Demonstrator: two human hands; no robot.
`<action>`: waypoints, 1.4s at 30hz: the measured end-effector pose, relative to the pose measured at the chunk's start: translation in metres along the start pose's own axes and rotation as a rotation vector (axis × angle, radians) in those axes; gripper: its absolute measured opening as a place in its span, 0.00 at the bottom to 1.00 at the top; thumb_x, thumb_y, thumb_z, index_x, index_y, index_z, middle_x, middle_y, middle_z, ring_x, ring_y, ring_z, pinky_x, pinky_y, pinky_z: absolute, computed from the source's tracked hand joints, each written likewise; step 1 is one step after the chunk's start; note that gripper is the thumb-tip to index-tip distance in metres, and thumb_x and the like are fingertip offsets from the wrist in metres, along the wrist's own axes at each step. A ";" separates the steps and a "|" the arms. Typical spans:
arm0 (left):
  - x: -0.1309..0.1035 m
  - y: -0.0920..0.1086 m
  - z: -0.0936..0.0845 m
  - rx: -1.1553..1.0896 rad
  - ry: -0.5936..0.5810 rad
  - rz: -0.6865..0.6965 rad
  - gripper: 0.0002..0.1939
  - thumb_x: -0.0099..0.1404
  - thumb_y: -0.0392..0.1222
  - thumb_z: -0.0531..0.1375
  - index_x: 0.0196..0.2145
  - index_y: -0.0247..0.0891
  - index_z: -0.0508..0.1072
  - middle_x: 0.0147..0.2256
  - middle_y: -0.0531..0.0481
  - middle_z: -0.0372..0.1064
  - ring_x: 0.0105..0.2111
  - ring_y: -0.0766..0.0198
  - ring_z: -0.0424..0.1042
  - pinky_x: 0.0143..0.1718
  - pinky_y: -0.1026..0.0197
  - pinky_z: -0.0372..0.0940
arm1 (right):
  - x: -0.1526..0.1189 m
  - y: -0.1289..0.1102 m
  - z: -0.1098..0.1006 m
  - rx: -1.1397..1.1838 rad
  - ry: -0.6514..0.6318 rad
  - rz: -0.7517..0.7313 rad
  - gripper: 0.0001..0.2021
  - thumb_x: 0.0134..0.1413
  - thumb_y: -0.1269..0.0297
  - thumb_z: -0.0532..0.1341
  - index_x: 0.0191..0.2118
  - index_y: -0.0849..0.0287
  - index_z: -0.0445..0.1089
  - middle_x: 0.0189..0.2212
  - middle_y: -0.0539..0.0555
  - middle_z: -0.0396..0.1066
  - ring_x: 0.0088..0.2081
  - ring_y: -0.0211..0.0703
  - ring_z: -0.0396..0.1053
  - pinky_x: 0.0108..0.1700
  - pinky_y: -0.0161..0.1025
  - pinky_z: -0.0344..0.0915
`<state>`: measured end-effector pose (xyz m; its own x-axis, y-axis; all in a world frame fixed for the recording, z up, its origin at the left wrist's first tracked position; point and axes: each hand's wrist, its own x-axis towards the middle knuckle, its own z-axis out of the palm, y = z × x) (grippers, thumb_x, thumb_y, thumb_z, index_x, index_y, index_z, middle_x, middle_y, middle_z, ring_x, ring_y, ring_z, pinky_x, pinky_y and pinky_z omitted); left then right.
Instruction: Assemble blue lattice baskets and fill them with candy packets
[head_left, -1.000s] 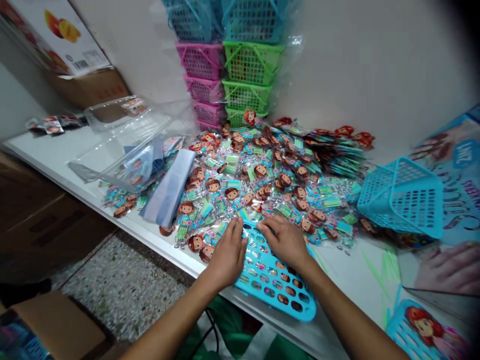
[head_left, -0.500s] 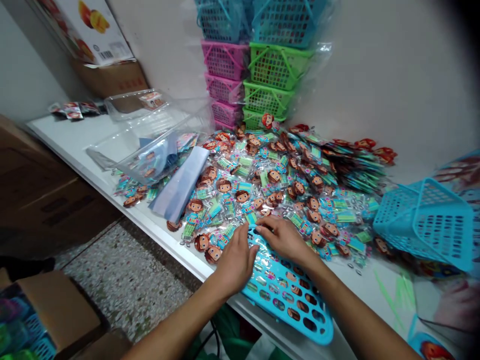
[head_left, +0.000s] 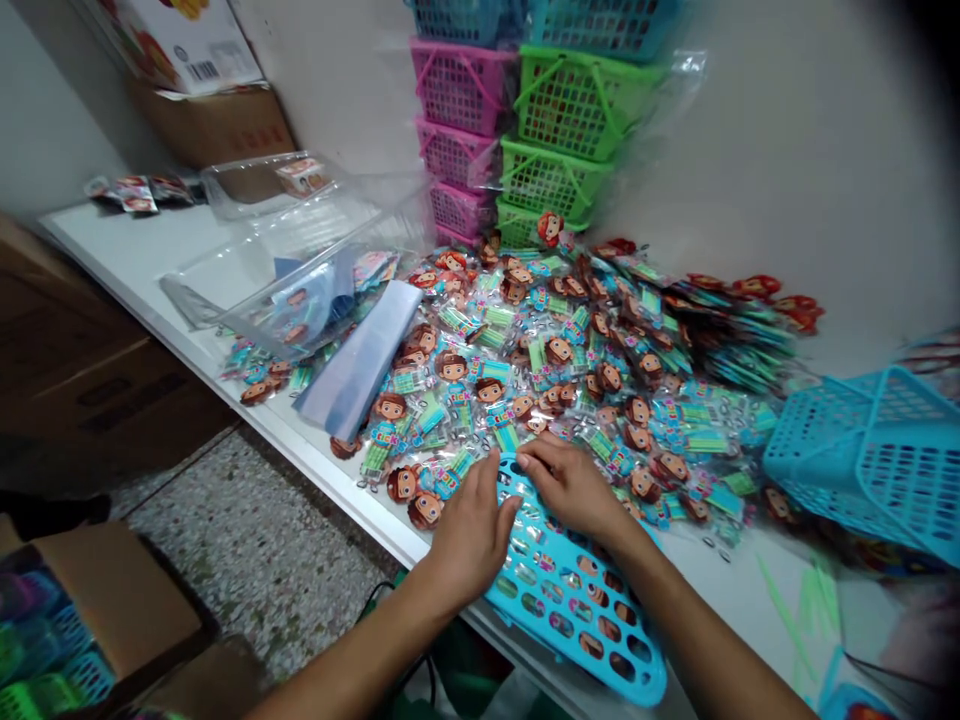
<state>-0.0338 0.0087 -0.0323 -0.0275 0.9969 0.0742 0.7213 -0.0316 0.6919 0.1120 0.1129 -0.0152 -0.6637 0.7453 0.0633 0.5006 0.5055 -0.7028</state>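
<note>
Head view: your left hand (head_left: 471,530) and right hand (head_left: 574,485) meet at the far end of the blue perforated basket (head_left: 577,610), which lies at the front edge of the white table (head_left: 135,240), its near end jutting past that edge. Your left hand is partly open, fingers together and reaching the rim, thumb standing apart; whether it grips cannot be told. Your right hand is curled, thumb tip at the rim; how firmly it closes there cannot be told either. Character packets (head_left: 525,360) show through the basket's holes and spread in a heap beyond your hands. A folded pale-blue sheet (head_left: 364,360) lies on the heap's left side, near a clear plastic container (head_left: 277,270). To your right, a second blue basket (head_left: 862,450) sits tilted, with green strips (head_left: 817,600) on the tabletop nearer you. Pink baskets (head_left: 461,90) and green baskets (head_left: 570,110) are stacked behind the heap. At lower left, an open carton (head_left: 112,590) holds coloured items.
</note>
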 end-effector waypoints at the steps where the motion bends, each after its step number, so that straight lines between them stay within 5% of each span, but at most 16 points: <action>1: 0.000 -0.001 0.000 0.010 -0.008 0.004 0.27 0.70 0.46 0.47 0.62 0.30 0.49 0.57 0.32 0.57 0.58 0.50 0.59 0.57 0.45 0.60 | 0.000 0.001 0.000 0.031 -0.017 0.011 0.11 0.63 0.63 0.52 0.36 0.56 0.71 0.33 0.53 0.69 0.37 0.44 0.67 0.41 0.40 0.62; 5: 0.000 -0.004 0.000 0.035 -0.034 0.000 0.26 0.70 0.46 0.47 0.61 0.31 0.50 0.57 0.32 0.58 0.58 0.51 0.60 0.56 0.46 0.61 | 0.003 0.003 -0.001 0.098 -0.070 0.055 0.11 0.63 0.64 0.52 0.40 0.56 0.72 0.36 0.53 0.71 0.40 0.44 0.68 0.43 0.40 0.63; 9: 0.001 -0.003 0.000 0.094 -0.015 0.005 0.26 0.70 0.46 0.47 0.61 0.32 0.50 0.56 0.34 0.60 0.57 0.52 0.61 0.55 0.46 0.61 | 0.001 -0.001 0.006 -0.096 0.003 0.060 0.12 0.63 0.62 0.50 0.38 0.55 0.71 0.34 0.54 0.71 0.39 0.46 0.68 0.43 0.44 0.62; 13: 0.004 0.000 -0.006 0.280 0.017 0.186 0.27 0.70 0.44 0.47 0.64 0.35 0.48 0.65 0.36 0.44 0.66 0.51 0.41 0.63 0.40 0.43 | -0.006 -0.003 0.013 -0.167 0.173 0.037 0.13 0.63 0.63 0.49 0.49 0.56 0.66 0.41 0.57 0.72 0.44 0.49 0.68 0.46 0.46 0.62; 17: 0.009 0.003 -0.018 0.325 -0.233 0.512 0.41 0.64 0.61 0.50 0.66 0.34 0.43 0.66 0.35 0.40 0.66 0.48 0.35 0.64 0.40 0.36 | -0.007 0.002 0.012 0.053 0.343 0.155 0.17 0.65 0.65 0.46 0.56 0.56 0.60 0.35 0.53 0.73 0.35 0.43 0.71 0.40 0.40 0.66; 22: 0.010 0.009 -0.020 0.397 -0.288 0.567 0.47 0.53 0.73 0.50 0.64 0.44 0.53 0.67 0.36 0.37 0.66 0.40 0.36 0.61 0.33 0.34 | -0.010 0.004 0.001 0.062 0.477 0.144 0.16 0.63 0.62 0.48 0.52 0.57 0.64 0.39 0.54 0.74 0.39 0.43 0.71 0.43 0.40 0.66; 27: 0.007 0.011 -0.017 0.448 -0.279 0.563 0.45 0.56 0.72 0.50 0.64 0.46 0.51 0.67 0.37 0.36 0.66 0.40 0.37 0.61 0.35 0.36 | -0.066 -0.009 -0.017 -0.304 0.389 -0.018 0.19 0.65 0.59 0.48 0.55 0.58 0.65 0.50 0.59 0.69 0.52 0.50 0.64 0.55 0.47 0.59; 32: 0.007 0.012 -0.016 0.462 -0.280 0.562 0.45 0.56 0.72 0.50 0.64 0.44 0.52 0.67 0.36 0.35 0.66 0.41 0.35 0.61 0.37 0.39 | -0.137 -0.015 -0.001 -0.456 0.326 0.031 0.26 0.63 0.54 0.50 0.63 0.60 0.55 0.61 0.63 0.56 0.60 0.55 0.55 0.59 0.54 0.53; 37: 0.004 0.013 -0.016 0.451 -0.268 0.573 0.43 0.57 0.69 0.52 0.64 0.45 0.51 0.67 0.38 0.36 0.66 0.41 0.36 0.61 0.38 0.41 | -0.148 -0.013 0.017 -0.542 0.285 0.008 0.23 0.64 0.56 0.50 0.60 0.59 0.60 0.61 0.62 0.56 0.63 0.56 0.50 0.62 0.56 0.48; 42: 0.003 0.013 -0.017 0.457 -0.217 0.628 0.37 0.62 0.64 0.52 0.63 0.46 0.54 0.67 0.40 0.36 0.66 0.43 0.36 0.62 0.35 0.32 | -0.143 -0.013 0.017 -0.559 0.286 0.015 0.23 0.64 0.57 0.50 0.59 0.63 0.62 0.60 0.65 0.58 0.63 0.56 0.51 0.62 0.56 0.49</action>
<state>-0.0362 0.0105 -0.0113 0.5784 0.7961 0.1780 0.7704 -0.6048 0.2016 0.1908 -0.0076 -0.0268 -0.5180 0.8020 0.2975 0.7752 0.5871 -0.2330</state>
